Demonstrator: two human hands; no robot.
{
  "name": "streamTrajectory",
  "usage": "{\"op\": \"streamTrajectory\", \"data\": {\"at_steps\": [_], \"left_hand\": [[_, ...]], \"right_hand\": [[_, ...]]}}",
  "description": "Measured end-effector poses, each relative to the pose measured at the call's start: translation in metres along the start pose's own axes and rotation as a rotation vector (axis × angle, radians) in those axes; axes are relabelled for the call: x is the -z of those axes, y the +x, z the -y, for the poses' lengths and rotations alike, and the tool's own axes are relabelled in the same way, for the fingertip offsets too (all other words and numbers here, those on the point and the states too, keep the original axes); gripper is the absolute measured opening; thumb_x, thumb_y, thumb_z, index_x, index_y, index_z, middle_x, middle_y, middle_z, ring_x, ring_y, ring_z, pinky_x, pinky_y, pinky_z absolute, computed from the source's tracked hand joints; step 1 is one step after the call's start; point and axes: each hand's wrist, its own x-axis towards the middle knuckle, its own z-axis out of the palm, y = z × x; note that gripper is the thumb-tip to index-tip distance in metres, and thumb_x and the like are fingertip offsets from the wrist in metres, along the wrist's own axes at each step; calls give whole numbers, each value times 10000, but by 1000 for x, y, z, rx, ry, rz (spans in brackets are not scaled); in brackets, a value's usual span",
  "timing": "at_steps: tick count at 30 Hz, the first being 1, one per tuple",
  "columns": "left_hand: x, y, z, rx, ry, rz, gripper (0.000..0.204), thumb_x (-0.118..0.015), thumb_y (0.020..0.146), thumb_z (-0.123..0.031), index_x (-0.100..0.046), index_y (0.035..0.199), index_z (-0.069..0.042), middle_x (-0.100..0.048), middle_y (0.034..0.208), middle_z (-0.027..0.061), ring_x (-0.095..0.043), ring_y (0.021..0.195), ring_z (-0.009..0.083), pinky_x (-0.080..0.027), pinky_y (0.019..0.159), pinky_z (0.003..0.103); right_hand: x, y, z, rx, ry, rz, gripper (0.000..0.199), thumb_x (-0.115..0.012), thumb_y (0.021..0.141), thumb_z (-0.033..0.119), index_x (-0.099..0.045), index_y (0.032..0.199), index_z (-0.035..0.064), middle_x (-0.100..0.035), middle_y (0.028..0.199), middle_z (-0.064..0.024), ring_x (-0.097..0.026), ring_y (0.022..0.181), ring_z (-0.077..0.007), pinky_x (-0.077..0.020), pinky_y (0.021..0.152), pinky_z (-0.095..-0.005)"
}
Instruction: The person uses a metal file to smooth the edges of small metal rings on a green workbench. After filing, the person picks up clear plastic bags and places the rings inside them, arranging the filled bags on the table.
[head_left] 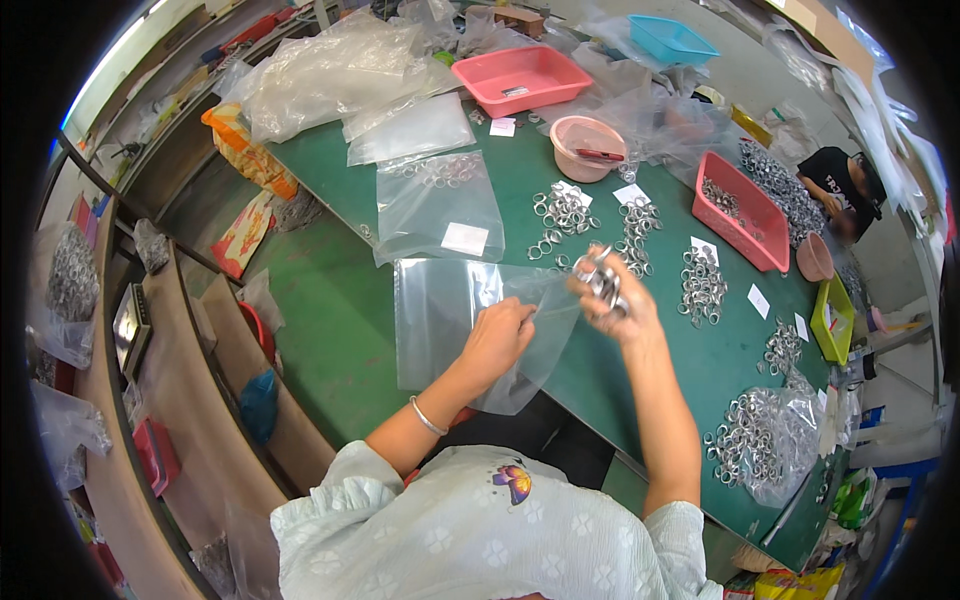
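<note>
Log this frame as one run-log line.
left hand: holds clear plastic bag open | right hand: grips bunch of metal rings at bag mouth | green table: ring piles

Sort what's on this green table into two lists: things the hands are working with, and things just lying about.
In use:
- left hand holding open the clear plastic bag
- right hand gripping a bunch of metal rings

Lying about:
- ring piles with paper slips on the table
- pink tray
- round pink bowl
- blue tray
- yellow-green tray
</note>
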Motion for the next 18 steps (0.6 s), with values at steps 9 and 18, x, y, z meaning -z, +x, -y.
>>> {"op": "streamTrajectory", "data": {"at_steps": [9,18], "left_hand": [[-11,-13,-27,-105,-193,-94,240,-501,855,-29,-562,1070,59,-590,833,222,-573,730,385,-460,650,410],[13,-21,-44,-78,-421,24,260,-479,892,-47,-601,1116,-2,-444,530,53,-391,467,61,-332,428,246]], "right_hand": [[25,-18,-60,-277,-131,-363,126,-593,854,155,-530,918,66,-572,786,-87,-517,545,-155,-390,372,-236],[11,18,-90,-130,-128,-335,313,-500,902,323,-527,1089,74,-585,1026,-114,-562,918,-230,-461,826,-386]]}}
